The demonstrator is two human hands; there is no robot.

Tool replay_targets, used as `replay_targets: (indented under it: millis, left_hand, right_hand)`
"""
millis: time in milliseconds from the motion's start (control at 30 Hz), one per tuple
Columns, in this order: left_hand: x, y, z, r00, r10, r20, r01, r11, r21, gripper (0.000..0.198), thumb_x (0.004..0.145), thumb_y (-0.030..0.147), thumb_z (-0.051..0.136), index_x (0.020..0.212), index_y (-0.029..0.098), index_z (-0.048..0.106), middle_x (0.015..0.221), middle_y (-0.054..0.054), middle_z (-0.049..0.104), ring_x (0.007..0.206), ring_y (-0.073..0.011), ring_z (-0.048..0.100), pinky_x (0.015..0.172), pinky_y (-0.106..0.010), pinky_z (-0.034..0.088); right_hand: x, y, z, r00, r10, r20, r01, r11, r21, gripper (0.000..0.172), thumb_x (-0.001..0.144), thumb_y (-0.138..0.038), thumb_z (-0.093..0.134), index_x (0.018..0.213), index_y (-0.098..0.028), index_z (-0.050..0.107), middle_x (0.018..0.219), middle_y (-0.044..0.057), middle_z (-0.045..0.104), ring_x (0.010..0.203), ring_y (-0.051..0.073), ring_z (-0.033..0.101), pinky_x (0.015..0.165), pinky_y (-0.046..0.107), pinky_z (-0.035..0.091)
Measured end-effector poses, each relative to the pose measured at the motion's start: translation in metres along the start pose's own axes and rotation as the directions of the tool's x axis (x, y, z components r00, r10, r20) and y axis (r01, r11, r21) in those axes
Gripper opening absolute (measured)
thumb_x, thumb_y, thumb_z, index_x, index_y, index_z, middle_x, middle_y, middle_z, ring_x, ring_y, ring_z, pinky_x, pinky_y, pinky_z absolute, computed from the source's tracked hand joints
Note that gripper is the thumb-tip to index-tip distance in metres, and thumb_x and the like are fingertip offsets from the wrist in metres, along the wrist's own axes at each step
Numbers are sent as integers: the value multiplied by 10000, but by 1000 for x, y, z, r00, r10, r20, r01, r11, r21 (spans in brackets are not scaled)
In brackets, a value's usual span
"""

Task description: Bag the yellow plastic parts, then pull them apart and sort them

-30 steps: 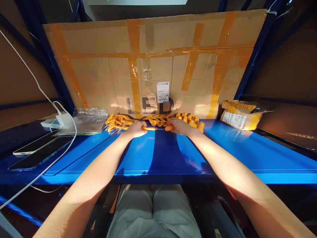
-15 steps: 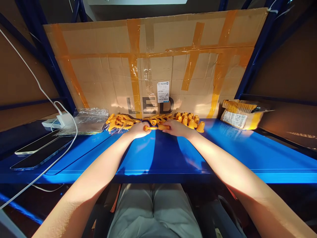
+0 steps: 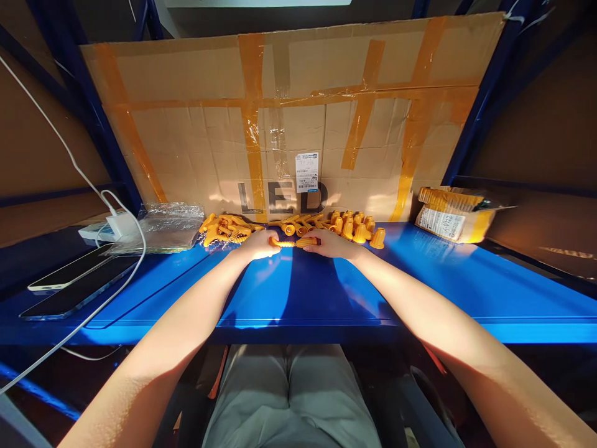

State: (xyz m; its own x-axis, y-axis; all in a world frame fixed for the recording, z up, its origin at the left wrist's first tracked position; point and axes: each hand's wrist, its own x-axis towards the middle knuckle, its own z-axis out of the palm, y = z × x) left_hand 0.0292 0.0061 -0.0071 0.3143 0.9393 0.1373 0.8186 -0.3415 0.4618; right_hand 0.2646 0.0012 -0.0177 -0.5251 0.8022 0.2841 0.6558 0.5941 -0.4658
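My left hand (image 3: 259, 244) is closed on one end of a yellow plastic piece with a thin threaded-looking shaft (image 3: 286, 244). From the other side my right hand (image 3: 330, 242) pinches a ribbed yellow plastic cap (image 3: 306, 242). Shaft and cap lie in one line just above the blue shelf, and they seem to meet between the hands. Behind the left hand is a heap of branched yellow pieces (image 3: 226, 229). Yellow tube-like pieces (image 3: 298, 224) lie beyond both hands. Several yellow cup-shaped caps (image 3: 359, 233) stand beyond the right hand.
The blue shelf (image 3: 317, 298) is backed by a taped cardboard sheet (image 3: 186, 143). To the left lie two phones (image 3: 79, 286), a white charger with cable (image 3: 122, 223) and clear plastic packaging (image 3: 170, 227). At the right back sits an opened cardboard package (image 3: 454, 218).
The cap and shaft have shifted slightly in my fingers, and more of the shaft shows near my left hand. Both hands stay in almost the same place.
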Motion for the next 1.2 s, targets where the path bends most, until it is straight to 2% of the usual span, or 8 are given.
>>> replay_targets:
  millis: [200, 367, 600, 800, 900, 1000, 1100, 1200]
  left_hand:
    - [1, -2, -1, 999, 33, -18, -32, 999, 39, 141, 687, 215, 638, 828, 209, 624, 650, 22, 671, 604, -178, 679, 520, -240, 445]
    - [3, -7, 1, 998, 59, -16, -60, 996, -66, 110, 688, 231, 652, 789, 203, 622, 600, 31, 637, 581, -161, 653, 513, -227, 441]
    - [3, -3, 2, 996, 90, 2, -88, 975, -203, 135, 683, 235, 692, 784, 184, 618, 602, 22, 624, 544, -141, 626, 484, -218, 429]
    - [1, -1, 0, 998, 69, 0, -68, 978, -196, 138, 696, 246, 702, 792, 182, 627, 593, 24, 613, 546, -138, 623, 489, -217, 421]
    - [-1, -1, -2, 999, 41, -6, -41, 981, -187, 141, 706, 247, 694, 811, 180, 629, 595, 22, 610, 552, -140, 624, 480, -213, 411]
    - [-1, -2, -2, 999, 47, -10, -48, 985, -166, 149, 697, 248, 698, 812, 181, 631, 597, 22, 614, 557, -144, 635, 488, -215, 425]
    - [1, -5, 0, 998, 63, -15, -64, 989, -130, 153, 682, 244, 702, 806, 187, 632, 610, 22, 628, 547, -145, 638, 488, -219, 443]
    - [3, -7, 2, 997, 72, -20, -74, 988, -134, 142, 683, 236, 698, 797, 190, 627, 624, 21, 640, 545, -143, 640, 491, -219, 452]
  right_hand:
    - [0, -2, 4, 993, 113, 35, -117, 981, 157, 190, 855, -349, 613, 900, -166, 602, 875, 20, 654, 777, 151, 588, 680, 256, 415]
    - [-3, -4, -1, 983, 167, 78, -184, 920, 345, 330, 787, -474, 687, 836, -185, 536, 715, -35, 574, 613, 93, 469, 587, 234, 343]
    - [-4, -6, -2, 980, 118, 162, -190, 808, 558, 486, 745, -638, 675, 698, -180, 518, 630, -35, 534, 506, 61, 397, 478, 231, 260]
    - [-4, -8, -6, 967, 189, 169, -253, 779, 573, 313, 760, -396, 772, 870, -169, 586, 746, -24, 626, 560, 57, 520, 467, 188, 353]
    - [-6, -5, -9, 948, 237, 212, -318, 705, 634, 366, 712, -182, 811, 990, -186, 573, 798, -24, 645, 698, 93, 651, 576, 186, 495]
    - [-7, 1, -10, 941, 254, 225, -338, 633, 697, 373, 684, -110, 823, 938, -195, 562, 823, -20, 663, 809, 129, 711, 725, 230, 576]
    - [-7, 5, -10, 945, 231, 233, -328, 643, 692, 259, 753, -247, 814, 825, -169, 578, 820, 19, 706, 739, 116, 706, 680, 211, 575]
    - [-6, 4, -11, 944, 222, 243, -328, 702, 632, 398, 844, -515, 692, 729, -141, 614, 696, 60, 709, 496, 71, 585, 462, 172, 479]
